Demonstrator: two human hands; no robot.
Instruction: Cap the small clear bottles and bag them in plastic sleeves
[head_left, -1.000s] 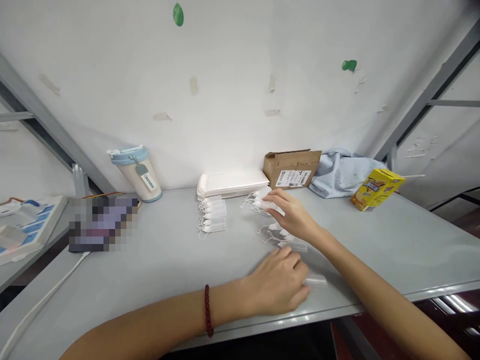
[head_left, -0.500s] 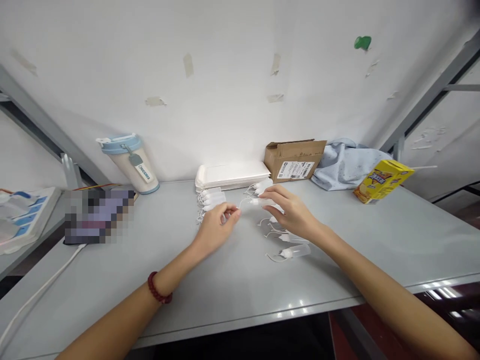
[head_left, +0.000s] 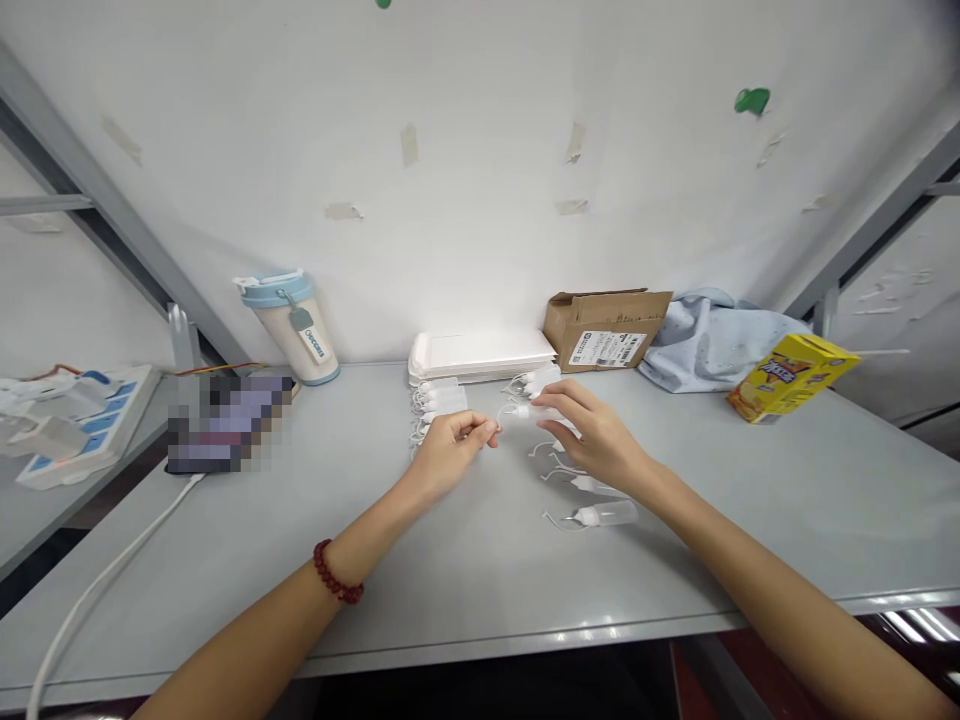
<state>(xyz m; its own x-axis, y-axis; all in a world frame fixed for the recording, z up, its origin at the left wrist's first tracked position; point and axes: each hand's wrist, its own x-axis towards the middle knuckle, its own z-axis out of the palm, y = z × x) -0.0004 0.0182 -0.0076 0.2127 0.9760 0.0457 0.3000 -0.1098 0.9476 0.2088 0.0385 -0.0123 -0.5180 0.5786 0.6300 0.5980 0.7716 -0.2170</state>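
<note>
Across the gray table (head_left: 450,585), both bare hands are now being used together, in front of the white tray (head_left: 484,350). The left hand (head_left: 452,455) is no longer being kept near the front edge, as it was a second ago — it is being held just left of the right hand (head_left: 598,430). This seems to mean that one small bottle (head_left: 524,411) is now being worked on from both ends.

That bottle is being gripped between the right thumb and fingers, near the back of the table. It is being held lying on its side, its white tip being pointed left. Its body is looking clear and cloudy, but much is being hidden by the fingers. From the tip, a thin white string (head_left: 502,411) is being bent round toward the left hand. The left fingertips are being pressed together — the string's end seems to be getting pinched there, though the end itself is being hidden.
</note>
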